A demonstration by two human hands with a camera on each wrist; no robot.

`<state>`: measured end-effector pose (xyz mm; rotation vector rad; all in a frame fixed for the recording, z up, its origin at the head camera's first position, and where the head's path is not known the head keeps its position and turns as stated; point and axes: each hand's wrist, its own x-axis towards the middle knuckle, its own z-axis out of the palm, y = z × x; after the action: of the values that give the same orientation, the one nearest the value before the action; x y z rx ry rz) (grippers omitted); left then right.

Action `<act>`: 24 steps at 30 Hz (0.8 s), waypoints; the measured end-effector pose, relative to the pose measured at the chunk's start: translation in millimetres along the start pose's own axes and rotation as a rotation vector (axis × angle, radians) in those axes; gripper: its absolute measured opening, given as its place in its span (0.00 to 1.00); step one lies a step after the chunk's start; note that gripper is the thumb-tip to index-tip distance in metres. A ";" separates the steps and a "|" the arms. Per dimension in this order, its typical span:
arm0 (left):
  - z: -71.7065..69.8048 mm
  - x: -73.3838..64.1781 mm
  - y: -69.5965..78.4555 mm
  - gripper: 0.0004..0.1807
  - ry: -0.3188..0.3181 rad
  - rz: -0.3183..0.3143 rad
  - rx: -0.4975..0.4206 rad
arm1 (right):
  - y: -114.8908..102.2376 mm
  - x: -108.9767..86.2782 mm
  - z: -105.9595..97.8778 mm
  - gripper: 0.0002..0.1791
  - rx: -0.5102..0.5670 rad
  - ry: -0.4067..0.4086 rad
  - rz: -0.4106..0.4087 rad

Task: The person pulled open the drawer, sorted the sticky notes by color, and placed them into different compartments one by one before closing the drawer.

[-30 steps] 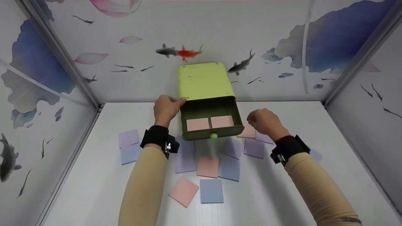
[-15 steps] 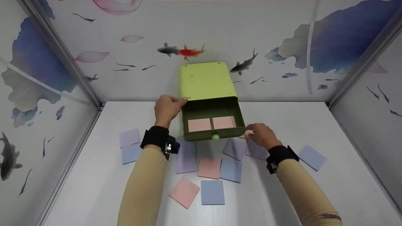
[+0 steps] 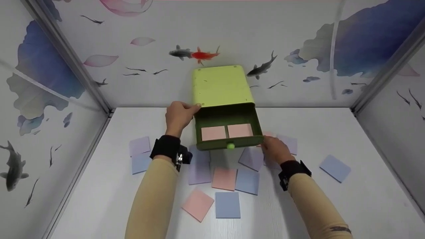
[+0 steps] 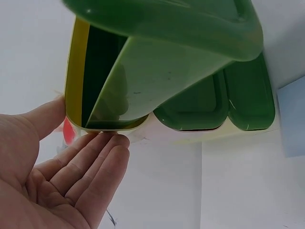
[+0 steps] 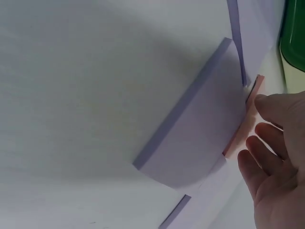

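A drawer cabinet [image 3: 222, 86] with a yellow-green casing stands at the back, its dark green top drawer [image 3: 212, 145] pulled out. Two pink square cards [image 3: 213, 133] lie inside that drawer. My left hand [image 3: 178, 116] holds the casing's front left corner, thumb at the top edge and fingers along the side in the left wrist view. Beside the drawer's right front corner, my right hand [image 3: 275, 148] reaches low over the table. The right wrist view shows its thumb and fingertips right at a pink card [image 5: 243, 126], which overlaps a lavender card [image 5: 200, 119].
More pink, lavender and blue cards lie scattered across the white table [image 3: 109, 199], including a front blue card [image 3: 227, 205], a tilted pink card [image 3: 198, 204] and a far-right blue card [image 3: 335, 168]. Lower green drawers [image 4: 195, 105] are closed. Printed walls enclose the table.
My right hand has come down and toward me, from above the right-hand cards to the pink card beside the drawer. My left hand stays on the cabinet corner.
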<state>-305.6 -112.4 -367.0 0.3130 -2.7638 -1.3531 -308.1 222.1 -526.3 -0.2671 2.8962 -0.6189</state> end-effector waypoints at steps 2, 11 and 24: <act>-0.3 -0.3 -0.4 0.22 -0.001 0.010 0.003 | 0.0 -1.5 1.7 0.16 -0.006 0.001 0.009; 0.9 0.3 -3.0 0.22 -0.003 0.002 0.004 | -2.3 -0.8 4.5 0.15 -0.071 0.012 0.004; -0.8 -0.5 -0.2 0.21 -0.008 -0.007 -0.008 | -0.9 -3.2 1.3 0.30 -0.135 -0.058 -0.004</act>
<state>-305.0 -113.1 -366.6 0.3180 -2.7655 -1.3700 -304.6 221.5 -526.7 -0.3030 2.8860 -0.4098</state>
